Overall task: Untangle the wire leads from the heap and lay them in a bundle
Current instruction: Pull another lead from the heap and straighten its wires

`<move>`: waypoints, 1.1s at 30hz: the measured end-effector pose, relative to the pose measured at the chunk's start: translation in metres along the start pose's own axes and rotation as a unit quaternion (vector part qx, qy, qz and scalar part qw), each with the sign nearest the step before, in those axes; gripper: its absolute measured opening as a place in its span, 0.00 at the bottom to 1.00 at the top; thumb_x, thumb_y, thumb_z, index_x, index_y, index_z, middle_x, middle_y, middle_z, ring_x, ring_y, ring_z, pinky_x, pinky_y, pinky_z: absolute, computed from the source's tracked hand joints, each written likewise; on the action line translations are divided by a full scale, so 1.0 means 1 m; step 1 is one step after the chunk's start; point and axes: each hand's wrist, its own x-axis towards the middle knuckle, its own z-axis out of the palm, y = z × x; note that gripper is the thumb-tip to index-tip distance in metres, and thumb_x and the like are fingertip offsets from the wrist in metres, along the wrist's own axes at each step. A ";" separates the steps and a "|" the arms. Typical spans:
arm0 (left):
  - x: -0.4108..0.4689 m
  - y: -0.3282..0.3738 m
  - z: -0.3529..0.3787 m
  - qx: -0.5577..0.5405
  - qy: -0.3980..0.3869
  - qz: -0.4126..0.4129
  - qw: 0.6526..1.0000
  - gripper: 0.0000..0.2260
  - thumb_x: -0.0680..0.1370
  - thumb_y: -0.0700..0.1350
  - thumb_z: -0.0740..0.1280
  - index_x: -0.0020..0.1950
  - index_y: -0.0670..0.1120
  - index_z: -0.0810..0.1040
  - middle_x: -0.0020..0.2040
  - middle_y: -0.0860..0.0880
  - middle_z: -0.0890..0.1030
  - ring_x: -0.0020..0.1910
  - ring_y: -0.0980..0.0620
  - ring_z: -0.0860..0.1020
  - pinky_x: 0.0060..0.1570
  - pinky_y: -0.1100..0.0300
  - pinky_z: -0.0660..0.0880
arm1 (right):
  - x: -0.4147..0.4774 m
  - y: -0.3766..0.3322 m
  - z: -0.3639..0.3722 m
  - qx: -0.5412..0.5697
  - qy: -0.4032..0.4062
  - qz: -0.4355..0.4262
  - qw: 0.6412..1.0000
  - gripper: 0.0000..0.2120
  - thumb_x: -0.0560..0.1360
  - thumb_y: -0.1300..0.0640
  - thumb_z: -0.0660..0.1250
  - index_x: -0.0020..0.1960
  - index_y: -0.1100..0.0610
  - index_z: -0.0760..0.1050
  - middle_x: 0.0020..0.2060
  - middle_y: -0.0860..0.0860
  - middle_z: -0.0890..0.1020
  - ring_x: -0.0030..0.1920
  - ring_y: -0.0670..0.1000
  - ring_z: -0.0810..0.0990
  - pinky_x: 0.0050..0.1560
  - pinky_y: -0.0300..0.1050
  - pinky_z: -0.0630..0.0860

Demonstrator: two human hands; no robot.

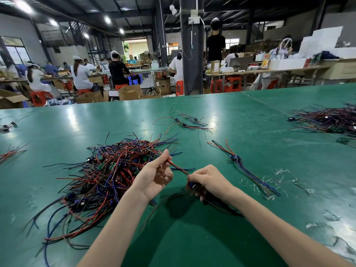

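1. Heap [107, 174] of red, black and blue leads sprawls on the green table [231, 116], near and left, partly behind your left wrist.
2. Your left hand [156, 174] pinches a red-and-black wire lead [178, 167] between thumb and forefinger.
3. Your right hand [204, 180] curls round the same lead lower down, at its blue part; the lead runs taut between both hands.
4. The bundle [235, 158] lies right of your right hand, apart from it, its wires side by side.
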 end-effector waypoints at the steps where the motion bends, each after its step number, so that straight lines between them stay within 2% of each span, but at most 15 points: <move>1: -0.001 -0.001 0.002 -0.012 -0.015 -0.008 1.000 0.11 0.67 0.47 0.71 0.28 0.43 0.79 0.24 0.51 0.72 0.19 0.56 0.65 0.21 0.67 0.67 | 0.000 0.000 -0.001 0.001 0.000 -0.002 1.000 0.14 0.73 0.59 0.65 0.30 0.59 0.80 0.26 0.55 0.79 0.23 0.50 0.73 0.22 0.39 0.70; 3: -0.001 -0.001 0.003 -0.017 -0.009 -0.010 1.000 0.10 0.67 0.47 0.71 0.29 0.43 0.79 0.24 0.51 0.73 0.19 0.57 0.65 0.21 0.67 0.68 | -0.001 0.000 -0.002 0.011 -0.007 0.001 1.000 0.14 0.74 0.60 0.65 0.31 0.60 0.80 0.25 0.55 0.79 0.23 0.49 0.73 0.21 0.38 0.69; 7: 0.003 0.004 -0.008 -0.002 0.070 0.031 0.997 0.16 0.73 0.47 0.70 0.26 0.43 0.81 0.25 0.51 0.76 0.20 0.59 0.68 0.23 0.70 0.70 | -0.003 0.000 -0.002 0.013 -0.028 0.007 1.000 0.13 0.75 0.61 0.65 0.33 0.61 0.80 0.25 0.56 0.78 0.21 0.47 0.72 0.21 0.35 0.68; 10: 0.005 0.008 -0.013 -0.008 0.090 0.049 0.995 0.17 0.74 0.46 0.70 0.25 0.43 0.81 0.25 0.51 0.75 0.21 0.59 0.67 0.23 0.70 0.70 | -0.003 0.000 0.000 0.003 -0.030 0.007 1.000 0.13 0.74 0.60 0.65 0.33 0.61 0.81 0.25 0.56 0.77 0.19 0.47 0.71 0.21 0.34 0.67; 17: -0.002 0.005 -0.001 -0.010 -0.023 0.014 1.000 0.10 0.66 0.48 0.72 0.29 0.43 0.81 0.25 0.52 0.73 0.20 0.57 0.68 0.23 0.67 0.70 | -0.001 0.000 -0.007 0.001 0.003 0.003 1.000 0.14 0.75 0.60 0.64 0.33 0.61 0.81 0.26 0.56 0.79 0.20 0.48 0.72 0.19 0.36 0.68; 22: 0.000 0.011 -0.007 -0.005 0.058 0.054 0.997 0.09 0.65 0.48 0.72 0.29 0.43 0.82 0.26 0.51 0.76 0.23 0.59 0.68 0.25 0.69 0.72 | -0.001 0.002 -0.004 -0.001 -0.022 0.013 1.000 0.14 0.74 0.57 0.65 0.32 0.59 0.81 0.26 0.56 0.78 0.21 0.50 0.72 0.21 0.36 0.68; 26: 0.000 0.015 -0.009 -0.015 0.104 0.074 0.992 0.08 0.64 0.43 0.74 0.38 0.42 0.79 0.25 0.52 0.74 0.20 0.60 0.66 0.24 0.70 0.71 | 0.000 0.002 -0.003 -0.001 -0.020 0.018 1.000 0.14 0.74 0.58 0.65 0.33 0.60 0.81 0.26 0.56 0.78 0.23 0.52 0.72 0.22 0.37 0.69; 30: -0.003 0.015 -0.006 -0.008 0.071 0.065 0.995 0.07 0.63 0.45 0.74 0.34 0.43 0.80 0.24 0.52 0.71 0.21 0.58 0.66 0.22 0.69 0.69 | 0.001 0.001 -0.006 0.016 -0.004 0.010 1.000 0.14 0.75 0.61 0.64 0.33 0.63 0.80 0.25 0.56 0.77 0.21 0.48 0.73 0.20 0.36 0.69; 33: -0.007 0.015 -0.002 -0.021 0.031 0.058 0.998 0.09 0.67 0.47 0.72 0.30 0.42 0.81 0.26 0.51 0.74 0.22 0.57 0.69 0.22 0.68 0.70 | 0.000 0.001 -0.007 0.006 0.001 0.002 1.000 0.13 0.75 0.62 0.64 0.34 0.64 0.79 0.24 0.55 0.77 0.20 0.48 0.73 0.19 0.36 0.69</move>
